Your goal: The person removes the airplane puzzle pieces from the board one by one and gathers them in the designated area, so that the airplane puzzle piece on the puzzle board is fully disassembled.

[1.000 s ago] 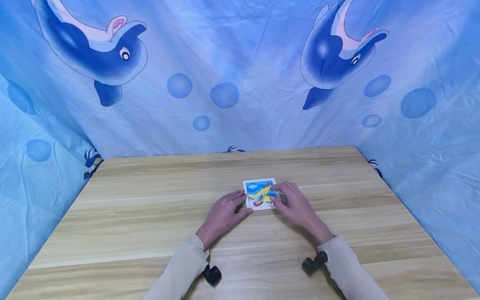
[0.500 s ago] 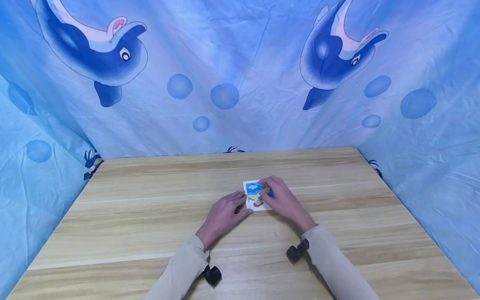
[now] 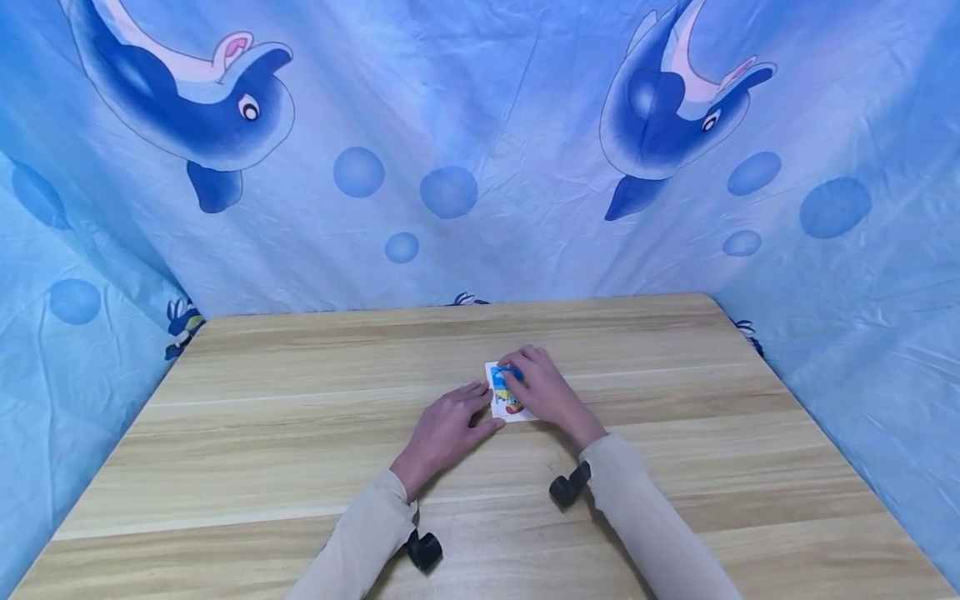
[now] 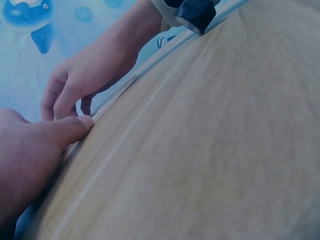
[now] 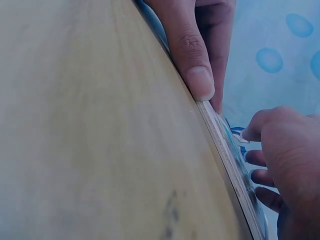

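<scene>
A small square board (image 3: 501,398) with a white border and a cartoon airplane picture lies flat on the wooden table. My left hand (image 3: 447,421) rests beside its left side, fingertips along the left edge and thumb at the near-left corner. In the right wrist view the left thumb (image 5: 200,82) presses the edge of the board (image 5: 227,147), which has visible thickness. My right hand (image 3: 546,390) is over the right part of the picture and hides it. Its fingers are spread and loosely bent, tips on or just above the surface; I see nothing held.
The wood-grain table (image 3: 300,467) reaches back to a blue curtain (image 3: 480,100) printed with dolphins and bubbles, which also hangs at both sides. A black wrist camera (image 3: 425,552) sits by the left cuff and another black wrist camera (image 3: 567,490) by the right.
My right hand has slid leftward across the picture from its right edge, covering more of the airplane. The left hand and the board have stayed in place.
</scene>
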{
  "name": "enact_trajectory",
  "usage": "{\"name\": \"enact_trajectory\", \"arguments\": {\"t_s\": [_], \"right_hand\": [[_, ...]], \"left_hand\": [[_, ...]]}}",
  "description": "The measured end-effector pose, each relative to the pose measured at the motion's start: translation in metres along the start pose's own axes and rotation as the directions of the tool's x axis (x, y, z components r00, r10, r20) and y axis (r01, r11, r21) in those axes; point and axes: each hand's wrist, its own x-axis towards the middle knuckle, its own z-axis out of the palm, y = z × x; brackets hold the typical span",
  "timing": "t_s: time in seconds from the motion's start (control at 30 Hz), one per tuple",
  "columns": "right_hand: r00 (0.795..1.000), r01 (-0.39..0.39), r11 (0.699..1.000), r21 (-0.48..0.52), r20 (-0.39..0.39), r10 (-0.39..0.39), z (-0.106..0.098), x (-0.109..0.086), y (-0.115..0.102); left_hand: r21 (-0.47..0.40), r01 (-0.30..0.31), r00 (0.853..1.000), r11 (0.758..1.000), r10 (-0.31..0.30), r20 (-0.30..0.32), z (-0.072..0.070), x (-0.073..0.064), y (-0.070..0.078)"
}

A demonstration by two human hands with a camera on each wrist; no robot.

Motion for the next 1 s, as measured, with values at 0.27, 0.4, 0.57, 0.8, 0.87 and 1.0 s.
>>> {"name": "enact_trajectory", "arguments": {"t_s": [0.27,0.4,0.57,0.8,0.87,1.0], "right_hand": [[1.0,-0.022,1.0,-0.012,0.015,0.022,0.004,0.008,-0.001],[1.0,-0.018,0.999,-0.028,0.011,0.018,0.007,0.011,-0.001],[0.999,-0.034,0.999,-0.037,-0.011,0.034,0.011,0.014,0.0],[0.996,-0.092,0.995,-0.042,-0.006,0.092,0.014,0.018,-0.003],[0.995,-0.1,0.994,-0.041,-0.009,0.099,0.014,0.018,-0.004],[0.994,-0.106,0.993,-0.054,-0.015,0.105,0.015,0.018,-0.005]], "left_hand": [[-0.003,-0.009,1.0,1.0,0.009,-0.005,-0.001,0.001,0.0],[-0.006,-0.013,1.0,1.0,0.012,-0.011,-0.001,0.0,0.001],[-0.012,-0.008,1.0,1.0,0.008,-0.013,-0.001,0.0,0.001],[-0.005,-0.013,0.999,1.0,0.013,-0.03,0.002,-0.001,-0.001],[-0.007,-0.019,0.999,1.0,0.019,-0.035,0.002,-0.001,-0.001],[-0.009,-0.026,0.999,1.0,0.025,-0.044,0.002,-0.001,-0.001]]}}
